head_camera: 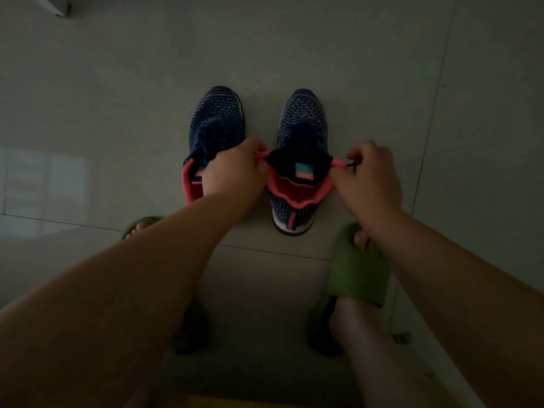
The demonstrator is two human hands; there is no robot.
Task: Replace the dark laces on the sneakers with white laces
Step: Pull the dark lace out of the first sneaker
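Sneakers sit side by side on the tiled floor (88, 98), toes away from us, the right sneaker (301, 160) between our hands. Our left hand (235, 169) pinches its collar; our right hand (371, 175) pinches the other side, with a dark lace (353, 165) end at the fingers. We judge unlacing has just begun; next, draw that lace outward. Floor lies open all around.

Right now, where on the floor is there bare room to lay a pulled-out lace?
Bare tile lies beyond both toes and left of the left sneaker. Right of the right sneaker is open too. It is crowded near the heels, where the left hand, right hand and green slippers sit.
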